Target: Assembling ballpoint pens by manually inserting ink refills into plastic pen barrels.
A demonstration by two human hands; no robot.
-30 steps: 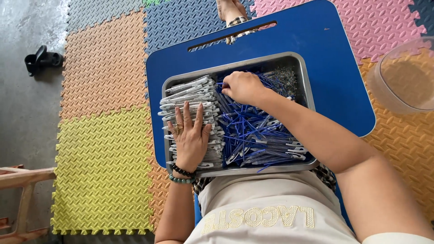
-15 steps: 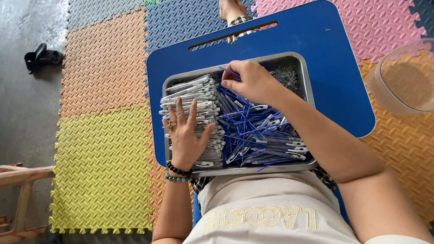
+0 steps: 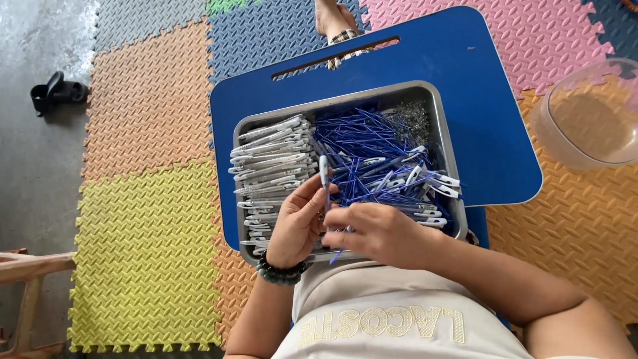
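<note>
Both hands meet above the near edge of the metal tray: the left hand grips 1 white pen barrel upright, while the right hand pinches a blue refill beside it.

lap table: plain blue | tray: grey metal | pen barrels on the left: white-grey | refills on the right: blue | floor mats: yellow, orange, grey-blue, pink, ribbed pattern | bowl on the right: clear | bracelet: dark beads
</note>
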